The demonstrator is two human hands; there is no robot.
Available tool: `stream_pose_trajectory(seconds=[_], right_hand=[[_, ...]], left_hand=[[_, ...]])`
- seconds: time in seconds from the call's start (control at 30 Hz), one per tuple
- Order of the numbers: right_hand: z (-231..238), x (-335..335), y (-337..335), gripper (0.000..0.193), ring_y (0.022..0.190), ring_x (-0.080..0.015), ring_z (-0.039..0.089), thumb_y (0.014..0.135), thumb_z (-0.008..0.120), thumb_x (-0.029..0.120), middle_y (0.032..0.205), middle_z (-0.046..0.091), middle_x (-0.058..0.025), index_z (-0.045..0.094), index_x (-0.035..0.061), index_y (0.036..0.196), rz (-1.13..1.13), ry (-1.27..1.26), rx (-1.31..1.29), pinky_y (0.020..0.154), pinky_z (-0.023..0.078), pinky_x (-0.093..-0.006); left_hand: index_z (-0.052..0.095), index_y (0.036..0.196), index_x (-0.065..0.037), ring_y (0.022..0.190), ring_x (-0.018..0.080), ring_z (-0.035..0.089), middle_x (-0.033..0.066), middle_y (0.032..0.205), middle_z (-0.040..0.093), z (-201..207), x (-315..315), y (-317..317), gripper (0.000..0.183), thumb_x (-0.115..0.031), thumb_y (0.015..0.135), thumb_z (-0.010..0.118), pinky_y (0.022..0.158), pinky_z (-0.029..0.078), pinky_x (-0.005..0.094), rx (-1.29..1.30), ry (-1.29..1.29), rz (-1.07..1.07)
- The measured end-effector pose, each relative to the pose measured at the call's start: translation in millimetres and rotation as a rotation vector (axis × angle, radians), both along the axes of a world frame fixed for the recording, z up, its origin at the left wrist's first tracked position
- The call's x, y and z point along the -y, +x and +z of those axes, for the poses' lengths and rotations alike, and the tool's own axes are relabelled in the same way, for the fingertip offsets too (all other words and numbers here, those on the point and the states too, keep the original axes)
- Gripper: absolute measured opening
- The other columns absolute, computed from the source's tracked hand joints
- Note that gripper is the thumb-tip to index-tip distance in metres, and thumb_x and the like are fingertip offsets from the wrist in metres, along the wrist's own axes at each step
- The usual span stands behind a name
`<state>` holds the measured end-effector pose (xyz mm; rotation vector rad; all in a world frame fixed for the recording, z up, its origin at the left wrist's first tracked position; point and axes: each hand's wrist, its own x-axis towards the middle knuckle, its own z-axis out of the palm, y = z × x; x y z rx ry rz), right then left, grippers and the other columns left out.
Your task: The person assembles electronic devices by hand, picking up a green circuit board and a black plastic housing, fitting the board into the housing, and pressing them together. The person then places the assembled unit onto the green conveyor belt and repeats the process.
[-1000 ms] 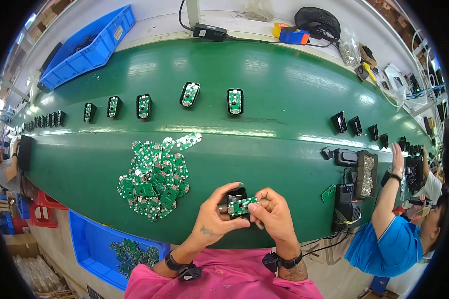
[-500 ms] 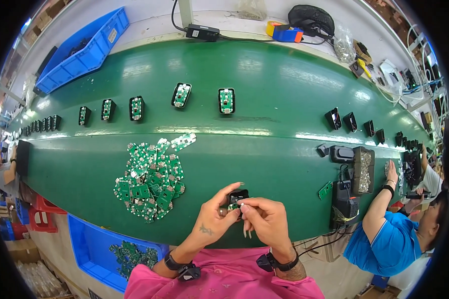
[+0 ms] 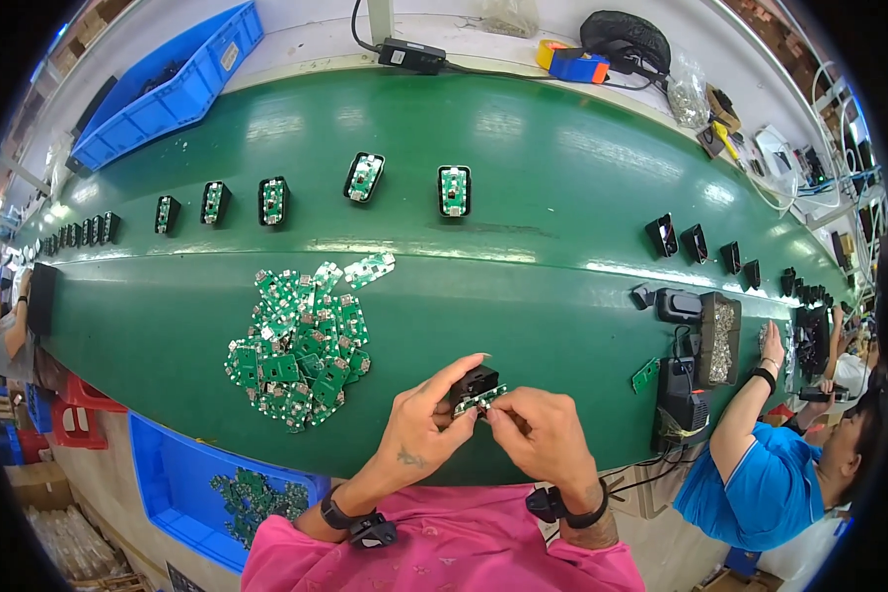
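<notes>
The green circuit board (image 3: pixel 481 399) is between the two sets of fingertips, tilted along the near side of a black case (image 3: pixel 477 379); whether it is seated there I cannot tell. The left hand (image 3: pixel 419 422) is closed around the case, and the right hand's (image 3: pixel 546 432) thumb and forefinger pinch the board's right end. Below the fingers, the near edge of the green bench (image 3: pixel 562 316) runs under the wrists — little benchtop on the body side. Beyond the fingertips, a broad stretch reaches to a row of board-filled cases (image 3: pixel 454 191). A narrow strip separates the left hand from heaped boards (image 3: pixel 301 350); right of the right fingers, another strip runs to a loose board (image 3: pixel 645 375) — just beside a black device (image 3: pixel 683 400).
</notes>
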<state>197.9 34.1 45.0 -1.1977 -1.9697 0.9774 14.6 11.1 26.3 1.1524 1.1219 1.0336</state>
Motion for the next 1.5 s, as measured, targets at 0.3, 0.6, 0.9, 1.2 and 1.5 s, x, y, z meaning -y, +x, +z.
stream_pose_trajectory(seconds=[0.3,0.6,0.9,1.2,1.5], right_hand=[[8.4,-10.6,5.8,0.006,0.057,-0.0288,0.062,0.080,0.069,0.005,0.068,0.063,-0.0131,0.066,0.0000,0.080,0.168,-0.010,0.097,0.053,0.048,-0.0369],[6.4,-12.7,6.7,0.007,0.061,-0.0326,0.063,0.082,0.065,0.005,0.068,0.063,-0.0147,0.065,0.0003,0.077,0.175,-0.090,0.144,0.055,0.049,-0.0396],[-10.4,10.3,-9.7,0.014,0.060,-0.0289,0.065,0.092,0.067,0.013,0.078,0.067,-0.0136,0.064,0.0013,0.098,-0.113,-0.067,0.016,0.055,0.052,-0.0370],[-32.5,12.8,-4.4,0.016,0.058,-0.0092,0.065,0.094,0.068,0.012,0.077,0.070,-0.0072,0.066,-0.0043,0.096,-0.193,-0.501,-0.324,0.050,0.049,-0.0245],[-27.0,23.3,-13.4,0.012,0.063,-0.0065,0.059,0.094,0.066,0.005,0.071,0.064,-0.0016,0.066,-0.0038,0.086,-0.175,-0.416,-0.554,0.053,0.046,-0.0223]], left_hand=[[0.049,0.143,-0.005,0.097,0.0148,0.068,0.0118,0.117,0.065,1.0,0.4,-3.5,0.059,0.009,0.086,0.061,0.080,0.059,0.0272,-0.057,-0.004,-0.103],[0.052,0.142,-0.006,0.096,0.0141,0.066,0.0121,0.116,0.065,3.9,-1.7,-1.3,0.059,0.009,0.085,0.061,0.079,0.060,0.0297,-0.324,0.139,-0.153],[0.033,0.151,-0.006,0.084,0.0130,0.066,0.0137,0.111,0.063,-23.4,11.3,6.8,0.062,0.005,0.093,0.054,0.069,0.059,0.0242,0.145,-0.081,0.164],[0.044,0.138,0.000,0.096,0.0201,0.067,0.0137,0.124,0.055,-18.3,5.0,-3.7,0.061,0.016,0.081,0.062,0.073,0.063,0.0304,0.219,-0.153,-0.038],[0.049,0.136,0.001,0.099,0.0187,0.066,0.0132,0.123,0.057,-27.0,6.6,2.7,0.059,0.015,0.081,0.064,0.080,0.061,0.0291,0.161,-0.028,0.035]])
